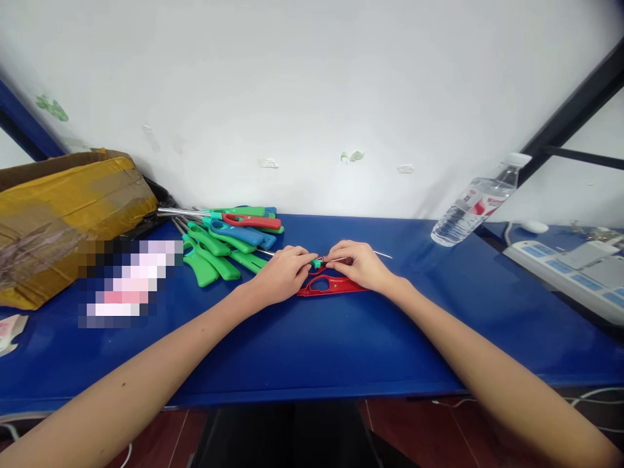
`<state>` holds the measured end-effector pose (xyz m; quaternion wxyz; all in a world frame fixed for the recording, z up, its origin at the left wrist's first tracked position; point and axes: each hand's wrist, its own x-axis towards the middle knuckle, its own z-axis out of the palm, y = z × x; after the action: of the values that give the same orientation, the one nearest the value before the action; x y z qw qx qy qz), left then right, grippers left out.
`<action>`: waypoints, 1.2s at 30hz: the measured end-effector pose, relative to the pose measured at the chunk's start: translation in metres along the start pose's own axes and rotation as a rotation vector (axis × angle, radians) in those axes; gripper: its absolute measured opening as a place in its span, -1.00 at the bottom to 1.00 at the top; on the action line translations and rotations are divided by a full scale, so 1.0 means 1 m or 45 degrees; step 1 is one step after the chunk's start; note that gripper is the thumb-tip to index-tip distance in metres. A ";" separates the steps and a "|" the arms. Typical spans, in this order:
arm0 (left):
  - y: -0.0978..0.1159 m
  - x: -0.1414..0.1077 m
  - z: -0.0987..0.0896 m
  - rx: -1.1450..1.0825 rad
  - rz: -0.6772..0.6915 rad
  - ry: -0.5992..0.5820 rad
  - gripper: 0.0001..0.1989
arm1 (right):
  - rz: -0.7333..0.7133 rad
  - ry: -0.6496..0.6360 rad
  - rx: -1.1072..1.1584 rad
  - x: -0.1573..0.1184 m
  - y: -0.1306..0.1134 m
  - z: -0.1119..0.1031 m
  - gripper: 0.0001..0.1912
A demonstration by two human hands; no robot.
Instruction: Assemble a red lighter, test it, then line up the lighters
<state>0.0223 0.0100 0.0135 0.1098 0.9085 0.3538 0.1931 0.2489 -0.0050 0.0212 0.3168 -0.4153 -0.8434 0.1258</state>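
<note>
Red lighter casing halves point(341, 285) lie on the blue table under and between my hands, one with a large finger hole. My left hand point(286, 274) is closed, with its fingertips on a small green lighter part point(317, 263). My right hand point(359, 265) is pinched just right of that part, on a thin pale piece like a wire, partly hidden by the fingers. A thin metal rod point(383, 254) sticks out beyond my right hand. Left of my left hand is a pile of stick lighters with green handles point(205, 265), blue handles point(236, 232) and a red handle point(251, 221).
A taped cardboard box point(73, 214) stands at the left, with a blurred-out patch point(134, 283) beside it. A water bottle point(472, 205) stands at the back right, near a white power strip point(575, 273). A white wall point(312, 97) rises behind the blue table point(302, 354).
</note>
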 end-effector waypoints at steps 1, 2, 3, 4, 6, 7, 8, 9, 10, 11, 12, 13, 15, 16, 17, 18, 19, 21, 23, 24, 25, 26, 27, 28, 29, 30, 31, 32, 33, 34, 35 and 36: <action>0.000 0.000 0.000 0.010 0.002 -0.008 -0.62 | -0.009 0.000 -0.015 0.000 0.001 0.001 -0.86; -0.001 0.000 -0.001 0.020 0.005 -0.015 -0.61 | -0.018 -0.002 -0.026 0.000 0.001 0.001 -0.86; -0.002 -0.001 -0.001 0.028 0.013 -0.021 -0.60 | -0.022 -0.002 -0.037 0.000 0.002 0.002 -0.86; -0.003 -0.001 -0.002 0.034 0.024 -0.025 -0.58 | -0.025 -0.004 -0.050 -0.001 0.003 0.002 -0.86; -0.006 0.000 -0.003 0.038 0.053 -0.025 -0.55 | -0.025 -0.006 -0.085 -0.002 0.004 0.004 -0.85; -0.007 0.000 -0.004 0.035 0.065 -0.023 -0.55 | -0.025 -0.004 -0.106 -0.002 0.005 0.004 -0.84; -0.009 0.001 -0.004 0.027 0.074 -0.019 -0.54 | -0.028 -0.004 -0.128 -0.003 0.005 0.005 -0.83; -0.010 0.002 -0.005 0.019 0.081 -0.015 -0.55 | -0.035 -0.007 -0.149 -0.003 0.006 0.005 -0.82; -0.011 0.003 -0.005 0.011 0.087 -0.012 -0.55 | -0.046 -0.010 -0.170 -0.003 0.007 0.005 -0.82; -0.012 0.003 -0.005 0.004 0.093 -0.010 -0.56 | -0.062 -0.008 -0.189 -0.003 0.007 0.005 -0.81; -0.012 0.004 -0.006 -0.001 0.098 -0.005 -0.56 | -0.087 -0.003 -0.206 -0.003 0.008 0.005 -0.81; -0.013 0.005 -0.006 -0.004 0.102 0.002 -0.57 | -0.119 0.005 -0.218 -0.003 0.008 0.005 -0.81; -0.015 0.006 -0.006 -0.010 0.103 0.013 -0.59 | -0.173 0.013 -0.207 -0.003 0.008 0.005 -0.81; -0.015 0.006 -0.007 -0.012 0.101 0.015 -0.60 | -0.181 0.003 -0.181 -0.002 0.008 0.004 -0.80; -0.017 0.006 -0.008 -0.011 0.098 0.014 -0.60 | -0.172 -0.016 -0.149 -0.002 0.007 0.004 -0.79; -0.018 0.006 -0.011 -0.006 0.095 0.008 -0.60 | -0.152 -0.038 -0.120 -0.002 0.007 0.004 -0.79; -0.019 0.006 -0.014 0.000 0.092 0.002 -0.61 | -0.129 -0.056 -0.101 -0.002 0.006 0.004 -0.78; -0.022 0.005 -0.022 0.016 0.085 -0.010 -0.62 | -0.099 -0.072 -0.099 -0.002 0.005 0.004 -0.77; -0.023 0.005 -0.030 0.034 0.073 -0.012 -0.64 | -0.096 -0.066 -0.116 -0.002 0.004 0.004 -0.77; -0.024 0.004 -0.035 0.045 0.068 -0.014 -0.65 | -0.098 -0.061 -0.122 -0.003 0.004 0.004 -0.78; -0.024 0.004 -0.038 0.054 0.065 -0.020 -0.66 | -0.100 -0.057 -0.124 -0.003 0.003 0.004 -0.78; -0.024 0.003 -0.040 0.062 0.063 -0.030 -0.66 | -0.100 -0.054 -0.126 -0.003 0.003 0.004 -0.78; -0.025 0.003 -0.042 0.068 0.063 -0.043 -0.67 | -0.099 -0.054 -0.129 -0.003 0.003 0.004 -0.78; -0.025 0.003 -0.042 0.076 0.064 -0.057 -0.67 | -0.096 -0.055 -0.134 -0.003 0.002 0.004 -0.78; -0.025 0.002 -0.041 0.086 0.066 -0.070 -0.68 | -0.091 -0.059 -0.141 -0.003 0.002 0.004 -0.78; -0.026 0.002 -0.040 0.098 0.069 -0.080 -0.69 | -0.087 -0.063 -0.149 -0.003 0.001 0.004 -0.78; -0.026 0.002 -0.039 0.108 0.077 -0.088 -0.70 | -0.084 -0.067 -0.156 -0.003 0.000 0.004 -0.77; -0.026 0.002 -0.037 0.116 0.086 -0.094 -0.71 | -0.087 -0.070 -0.161 -0.003 0.000 0.003 -0.77; -0.027 0.002 -0.035 0.120 0.097 -0.095 -0.71 | -0.092 -0.075 -0.164 -0.003 -0.001 0.003 -0.77; -0.027 0.002 -0.034 0.120 0.105 -0.091 -0.71 | -0.100 -0.082 -0.168 -0.003 -0.002 0.002 -0.77; -0.027 0.002 -0.032 0.119 0.109 -0.082 -0.71 | -0.107 -0.087 -0.171 -0.003 -0.002 0.002 -0.76; -0.027 0.002 -0.031 0.117 0.109 -0.069 -0.71 | -0.115 -0.091 -0.175 -0.003 -0.003 0.001 -0.76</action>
<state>-0.0060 0.0328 0.0331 0.0693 0.9318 0.3200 0.1565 0.2475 -0.0087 0.0203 0.2628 -0.3928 -0.8786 0.0680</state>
